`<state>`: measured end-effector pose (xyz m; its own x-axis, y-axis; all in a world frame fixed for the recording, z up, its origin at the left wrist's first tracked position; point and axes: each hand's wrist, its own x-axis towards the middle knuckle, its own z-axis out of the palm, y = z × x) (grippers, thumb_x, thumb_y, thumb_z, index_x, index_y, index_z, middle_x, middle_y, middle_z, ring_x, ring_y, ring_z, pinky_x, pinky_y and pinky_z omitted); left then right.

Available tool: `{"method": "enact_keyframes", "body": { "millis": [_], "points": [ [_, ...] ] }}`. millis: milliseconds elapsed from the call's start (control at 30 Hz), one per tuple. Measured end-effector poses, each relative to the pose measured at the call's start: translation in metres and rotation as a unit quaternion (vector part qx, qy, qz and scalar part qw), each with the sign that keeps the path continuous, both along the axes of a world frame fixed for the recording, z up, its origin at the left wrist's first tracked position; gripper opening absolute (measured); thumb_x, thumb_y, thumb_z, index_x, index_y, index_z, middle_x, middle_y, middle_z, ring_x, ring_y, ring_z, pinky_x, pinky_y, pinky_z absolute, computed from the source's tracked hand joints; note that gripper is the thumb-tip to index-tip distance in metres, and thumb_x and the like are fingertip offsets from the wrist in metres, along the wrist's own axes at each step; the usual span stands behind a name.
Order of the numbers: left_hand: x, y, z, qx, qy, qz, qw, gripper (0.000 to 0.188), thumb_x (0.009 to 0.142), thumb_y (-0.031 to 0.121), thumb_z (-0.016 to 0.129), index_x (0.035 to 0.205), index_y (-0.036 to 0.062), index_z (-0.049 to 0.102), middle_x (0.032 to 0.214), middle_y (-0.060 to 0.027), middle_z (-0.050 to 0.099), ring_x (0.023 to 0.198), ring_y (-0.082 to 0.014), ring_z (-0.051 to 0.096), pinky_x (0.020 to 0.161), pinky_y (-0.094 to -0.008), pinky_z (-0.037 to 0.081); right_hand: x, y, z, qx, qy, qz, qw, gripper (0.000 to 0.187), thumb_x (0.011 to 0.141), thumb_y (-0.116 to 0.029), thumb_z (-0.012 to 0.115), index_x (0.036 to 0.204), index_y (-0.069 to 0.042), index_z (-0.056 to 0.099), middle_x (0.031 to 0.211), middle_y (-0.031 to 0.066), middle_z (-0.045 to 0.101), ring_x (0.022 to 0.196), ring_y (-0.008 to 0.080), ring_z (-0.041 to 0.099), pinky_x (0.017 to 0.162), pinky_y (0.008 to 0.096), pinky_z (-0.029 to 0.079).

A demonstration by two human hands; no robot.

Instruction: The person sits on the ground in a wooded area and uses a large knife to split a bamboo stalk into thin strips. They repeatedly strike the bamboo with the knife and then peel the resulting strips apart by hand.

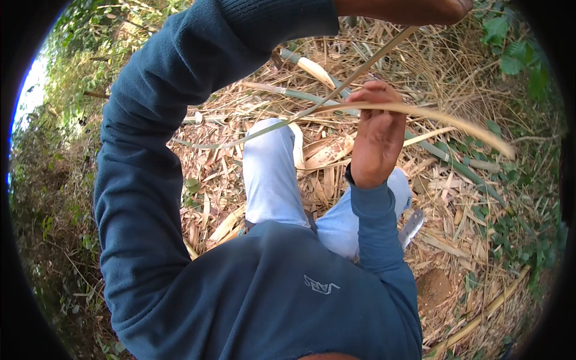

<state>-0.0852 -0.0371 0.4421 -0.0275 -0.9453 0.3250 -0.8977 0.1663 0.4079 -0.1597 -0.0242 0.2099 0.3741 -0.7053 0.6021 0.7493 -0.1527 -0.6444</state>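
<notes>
Two narrow bamboo strips cross in front of my knees and meet near my left knee; whether they are one split piece I cannot tell. My left hand [414, 9] is at the top edge, partly cut off, with its fingers hidden. One green-tan strip [360, 69] runs from under that hand down to the left, past my knee. Lower down, my right hand [379, 135] is raised with the palm showing, its fingers bent around the second, pale strip [435, 113]. The free end of this pale strip arcs to the right and is blurred.
Green bamboo poles [441, 153] lie on the ground beyond my knees, among dry husks and shavings [330, 153]. A pale flat thing with dark spots [411, 228] is beside my right leg. Leafy plants [516, 54] border the right, brush [54, 180] the left. Another pole [486, 312] lies lower right.
</notes>
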Motion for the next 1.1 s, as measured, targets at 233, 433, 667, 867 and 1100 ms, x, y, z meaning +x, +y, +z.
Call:
{"method": "enact_keyframes", "body": {
  "millis": [233, 433, 667, 867, 1100],
  "points": [
    [-0.028, -0.026, -0.059, 0.052, 0.257, -0.191, 0.946, 0.036, 0.093, 0.029, 0.050, 0.068, 0.0026, 0.055, 0.055, -0.0071, 0.057, 0.047, -0.0124, 0.053, 0.047, -0.0252, 0.045, -0.072, 0.019, -0.017, 0.132, -0.087, 0.132, 0.979, 0.024, 0.098, -0.029, 0.047, 0.099, -0.004, 0.046, 0.085, 0.0168, 0.060, 0.081, 0.0260, 0.060, 0.081, 0.0429, 0.049],
    [-0.047, -0.033, -0.112, 0.301, 0.576, -0.423, 0.631, 0.036, 0.099, 0.034, 0.042, 0.099, -0.0002, 0.053, 0.080, -0.0130, 0.066, 0.064, -0.0194, 0.067, 0.060, -0.0268, 0.055, -0.139, 0.037, -0.044, 0.240, -0.101, 0.207, 0.943, 0.030, 0.097, -0.034, 0.047, 0.096, -0.004, 0.046, 0.079, 0.0124, 0.059, 0.074, 0.0225, 0.060, 0.074, 0.0383, 0.050],
    [-0.082, -0.025, -0.174, 0.230, 0.665, -0.539, 0.463, 0.035, 0.102, 0.030, 0.032, 0.100, 0.0007, 0.052, 0.095, -0.0130, 0.065, 0.076, -0.0226, 0.067, 0.068, -0.0322, 0.056, -0.177, 0.082, -0.045, 0.217, -0.045, 0.120, 0.968, 0.043, 0.100, -0.043, 0.033, 0.082, -0.007, 0.048, 0.062, 0.0093, 0.057, 0.066, 0.0226, 0.059, 0.078, 0.0412, 0.047],
    [-0.039, 0.028, -0.166, 0.217, 0.756, -0.407, 0.464, 0.015, 0.097, 0.018, 0.039, 0.097, 0.0045, 0.046, 0.082, -0.0060, 0.058, 0.069, -0.0176, 0.061, 0.067, -0.0303, 0.052, -0.199, 0.101, -0.042, 0.295, -0.029, 0.124, 0.947, 0.042, 0.101, -0.039, 0.034, 0.074, -0.009, 0.046, 0.051, 0.0041, 0.048, 0.052, 0.0170, 0.050, 0.070, 0.0357, 0.044],
    [0.004, 0.066, -0.136, 0.166, 0.770, -0.209, 0.580, 0.023, 0.081, -0.002, 0.057, 0.065, 0.0109, 0.049, 0.059, -0.0002, 0.051, 0.049, -0.0111, 0.054, 0.055, -0.0241, 0.047, -0.206, 0.111, -0.049, 0.393, 0.011, 0.103, 0.914, 0.043, 0.103, -0.034, 0.026, 0.071, -0.010, 0.042, 0.047, -0.0004, 0.036, 0.044, 0.0132, 0.039, 0.065, 0.0345, 0.043]
  ]
}}
